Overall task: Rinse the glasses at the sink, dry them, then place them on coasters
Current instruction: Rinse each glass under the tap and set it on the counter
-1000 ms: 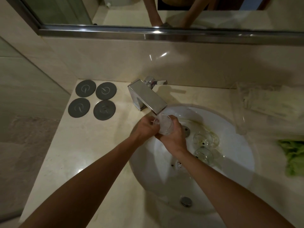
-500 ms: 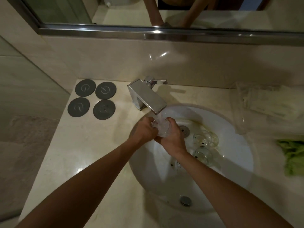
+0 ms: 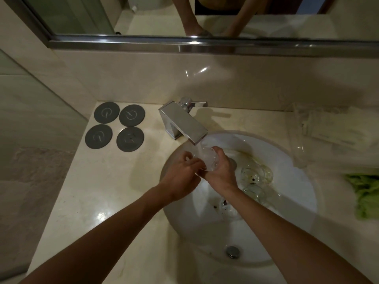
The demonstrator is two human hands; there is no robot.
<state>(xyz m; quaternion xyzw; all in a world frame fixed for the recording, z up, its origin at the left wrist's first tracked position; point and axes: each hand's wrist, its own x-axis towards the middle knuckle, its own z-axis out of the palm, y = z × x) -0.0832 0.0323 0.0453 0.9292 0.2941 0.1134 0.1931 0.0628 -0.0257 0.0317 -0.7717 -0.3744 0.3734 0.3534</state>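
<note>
Small clear drinking glass under square chrome tap, at 12 o'clock of white round sink; right hand gripping it, left hand pinching its rim

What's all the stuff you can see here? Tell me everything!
coasters: four, dark grey, counter left of tap
tap: one, chrome, behind sink, water running
sink: one, white, in counter
held glass: one, clear, under tap
other glasses: at least two, clear, lying in sink
cloth: one, green, counter far right
plastic wrapper: one, clear, counter right
mirror: one, above
left hand: touches held glass
right hand: grips held glass
</note>
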